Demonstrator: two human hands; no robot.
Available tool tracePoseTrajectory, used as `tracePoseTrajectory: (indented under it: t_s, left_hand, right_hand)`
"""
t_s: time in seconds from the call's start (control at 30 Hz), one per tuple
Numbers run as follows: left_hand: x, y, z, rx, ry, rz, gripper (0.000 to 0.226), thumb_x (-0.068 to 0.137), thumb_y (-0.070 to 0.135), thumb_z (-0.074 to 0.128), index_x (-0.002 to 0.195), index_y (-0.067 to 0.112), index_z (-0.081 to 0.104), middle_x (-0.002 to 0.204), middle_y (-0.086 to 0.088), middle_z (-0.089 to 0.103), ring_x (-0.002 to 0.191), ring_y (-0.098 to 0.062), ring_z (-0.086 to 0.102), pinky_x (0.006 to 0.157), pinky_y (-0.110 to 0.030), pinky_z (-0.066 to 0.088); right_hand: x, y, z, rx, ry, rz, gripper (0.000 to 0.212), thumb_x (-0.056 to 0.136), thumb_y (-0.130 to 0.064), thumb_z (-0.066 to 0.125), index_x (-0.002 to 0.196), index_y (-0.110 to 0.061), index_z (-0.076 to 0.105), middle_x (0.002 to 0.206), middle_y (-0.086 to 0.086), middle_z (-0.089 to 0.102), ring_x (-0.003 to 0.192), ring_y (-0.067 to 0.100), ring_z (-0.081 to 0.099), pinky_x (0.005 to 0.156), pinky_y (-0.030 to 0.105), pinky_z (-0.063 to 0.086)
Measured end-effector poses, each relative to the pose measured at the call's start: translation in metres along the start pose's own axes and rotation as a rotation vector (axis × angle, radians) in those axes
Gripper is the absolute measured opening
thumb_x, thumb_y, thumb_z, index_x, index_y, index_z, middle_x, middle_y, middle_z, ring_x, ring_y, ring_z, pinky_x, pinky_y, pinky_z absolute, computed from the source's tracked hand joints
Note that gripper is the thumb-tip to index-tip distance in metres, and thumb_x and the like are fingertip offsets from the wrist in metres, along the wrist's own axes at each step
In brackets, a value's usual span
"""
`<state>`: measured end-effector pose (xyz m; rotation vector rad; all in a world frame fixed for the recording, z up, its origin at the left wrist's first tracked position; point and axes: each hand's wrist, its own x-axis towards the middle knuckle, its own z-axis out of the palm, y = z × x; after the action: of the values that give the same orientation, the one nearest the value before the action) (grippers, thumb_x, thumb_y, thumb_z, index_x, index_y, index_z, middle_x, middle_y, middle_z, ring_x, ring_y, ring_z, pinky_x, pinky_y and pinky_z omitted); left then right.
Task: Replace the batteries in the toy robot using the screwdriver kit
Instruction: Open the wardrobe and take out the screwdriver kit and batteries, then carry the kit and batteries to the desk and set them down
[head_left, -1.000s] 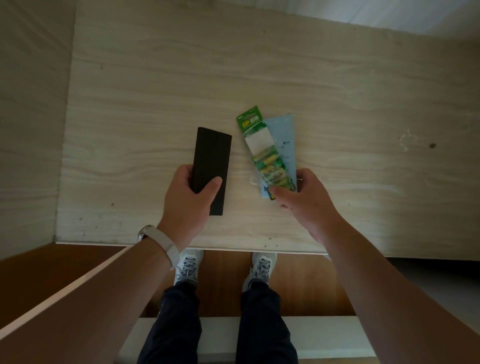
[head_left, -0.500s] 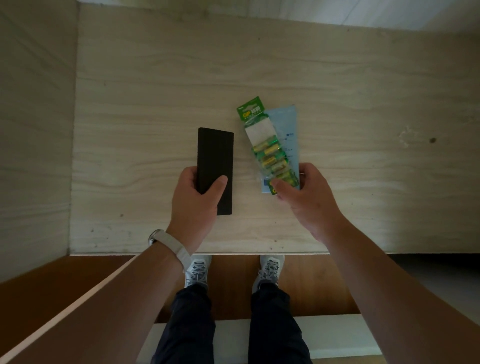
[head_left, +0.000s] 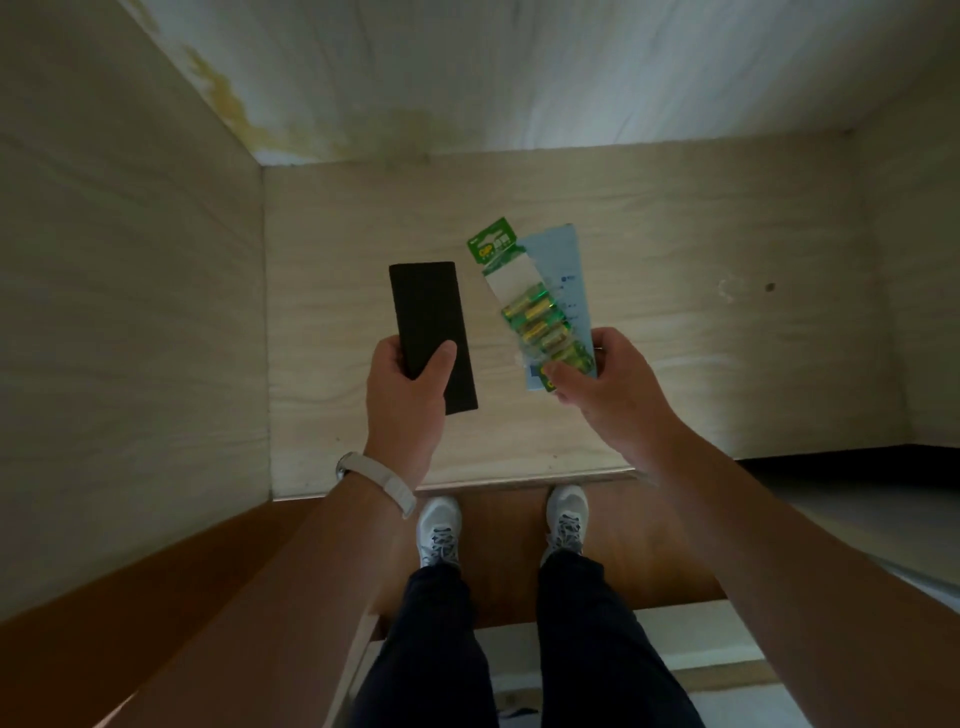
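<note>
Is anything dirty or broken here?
Yes. A yellow-brown stain runs down the white wall at the upper left, and the table has a pale scuff beside a small dark spot on its right side. The black case and battery pack look fine.

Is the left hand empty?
No, the left hand grips a flat black case, thumb across its front.

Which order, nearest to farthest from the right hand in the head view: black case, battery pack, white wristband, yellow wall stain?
1. battery pack, pinched in the right hand itself.
2. black case, to its left, gripped by the left hand.
3. white wristband, on the left wrist.
4. yellow wall stain, far upper left.
</note>
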<state>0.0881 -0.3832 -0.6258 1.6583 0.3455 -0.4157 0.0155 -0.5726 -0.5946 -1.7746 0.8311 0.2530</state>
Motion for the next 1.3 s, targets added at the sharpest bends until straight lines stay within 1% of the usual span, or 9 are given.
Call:
tracePoseTrajectory:
  t_s: [0.2, 0.3, 0.43, 0.57, 0.8, 0.9, 1.03, 1.2, 1.3]
  left_hand:
    - [-0.042, 0.054, -0.015, -0.063, 0.067, 0.056, 0.024, 0.086, 0.031, 0.076, 0.103, 0.026, 0.06, 0.101, 0.001, 0.071, 0.085, -0.01, 0.072, 0.065, -0.021, 0.058]
    - [-0.069, 0.077, -0.023, -0.079, 0.093, 0.079, 0.035, 0.079, 0.035, 0.076, 0.108, 0.022, 0.061, 0.103, 0.0, 0.071, 0.087, -0.01, 0.073, 0.068, -0.023, 0.059]
    - [-0.125, 0.095, -0.027, -0.09, 0.183, 0.134, 0.033, 0.073, 0.043, 0.073, 0.101, 0.03, 0.062, 0.093, 0.007, 0.073, 0.082, -0.007, 0.073, 0.063, -0.02, 0.058]
    - [-0.187, 0.1, -0.034, -0.159, 0.275, 0.145, 0.031, 0.077, 0.037, 0.073, 0.103, 0.024, 0.063, 0.085, 0.013, 0.075, 0.078, -0.008, 0.074, 0.061, -0.02, 0.058]
    - [-0.28, 0.09, -0.07, -0.29, 0.461, 0.126, 0.035, 0.059, 0.051, 0.08, 0.089, 0.039, 0.068, 0.086, 0.008, 0.076, 0.076, -0.017, 0.075, 0.058, -0.028, 0.06]
    - [-0.313, 0.078, -0.087, -0.314, 0.516, 0.122, 0.046, 0.061, 0.051, 0.08, 0.102, 0.034, 0.066, 0.092, 0.007, 0.076, 0.081, -0.019, 0.076, 0.06, -0.029, 0.06]
    - [-0.353, 0.059, -0.107, -0.363, 0.653, 0.122, 0.043, 0.064, 0.046, 0.079, 0.103, 0.032, 0.066, 0.092, 0.008, 0.076, 0.081, -0.017, 0.075, 0.063, -0.03, 0.061]
    - [-0.394, 0.037, -0.136, -0.39, 0.851, 0.134, 0.017, 0.088, 0.022, 0.075, 0.102, 0.026, 0.065, 0.092, -0.001, 0.075, 0.077, -0.013, 0.074, 0.061, -0.026, 0.059]
    - [-0.416, 0.032, -0.162, -0.41, 0.942, 0.154, 0.025, 0.082, 0.032, 0.077, 0.103, 0.025, 0.066, 0.091, 0.0, 0.075, 0.078, -0.013, 0.074, 0.061, -0.025, 0.059]
  right_hand:
    - [-0.043, -0.049, -0.016, 0.021, -0.023, -0.096, 0.03, 0.081, -0.034, 0.074, 0.101, -0.023, 0.054, 0.093, 0.006, 0.069, 0.082, 0.025, 0.068, 0.072, 0.052, 0.057]
    - [-0.069, -0.067, -0.023, 0.057, -0.048, -0.147, 0.031, 0.075, -0.04, 0.072, 0.095, -0.027, 0.053, 0.091, 0.006, 0.069, 0.08, 0.026, 0.069, 0.069, 0.053, 0.057]
    - [-0.107, -0.082, -0.041, 0.096, -0.134, -0.222, 0.046, 0.061, -0.053, 0.065, 0.096, -0.027, 0.054, 0.089, 0.006, 0.07, 0.078, 0.025, 0.068, 0.07, 0.052, 0.056]
    - [-0.142, -0.085, -0.055, 0.101, -0.227, -0.315, 0.046, 0.059, -0.054, 0.065, 0.095, -0.027, 0.054, 0.086, 0.004, 0.07, 0.074, 0.024, 0.069, 0.067, 0.052, 0.056]
    - [-0.199, -0.091, -0.058, 0.053, -0.435, -0.464, 0.033, 0.066, -0.045, 0.067, 0.093, -0.028, 0.057, 0.081, -0.003, 0.07, 0.066, 0.007, 0.066, 0.06, 0.032, 0.054]
    - [-0.222, -0.091, -0.048, 0.011, -0.548, -0.507, 0.031, 0.07, -0.041, 0.068, 0.094, -0.025, 0.058, 0.08, -0.004, 0.069, 0.063, 0.001, 0.064, 0.055, 0.02, 0.048]
    - [-0.251, -0.089, -0.024, -0.033, -0.688, -0.537, 0.03, 0.069, -0.039, 0.068, 0.094, -0.025, 0.058, 0.076, -0.01, 0.07, 0.062, 0.0, 0.065, 0.053, 0.017, 0.047]
    - [-0.282, -0.092, 0.016, -0.118, -0.852, -0.601, 0.029, 0.07, -0.038, 0.068, 0.095, -0.024, 0.059, 0.078, -0.011, 0.071, 0.066, 0.001, 0.066, 0.057, 0.02, 0.05]
    - [-0.299, -0.099, 0.042, -0.151, -0.895, -0.676, 0.028, 0.072, -0.036, 0.069, 0.094, -0.023, 0.058, 0.074, -0.012, 0.068, 0.063, -0.003, 0.064, 0.053, 0.015, 0.046]
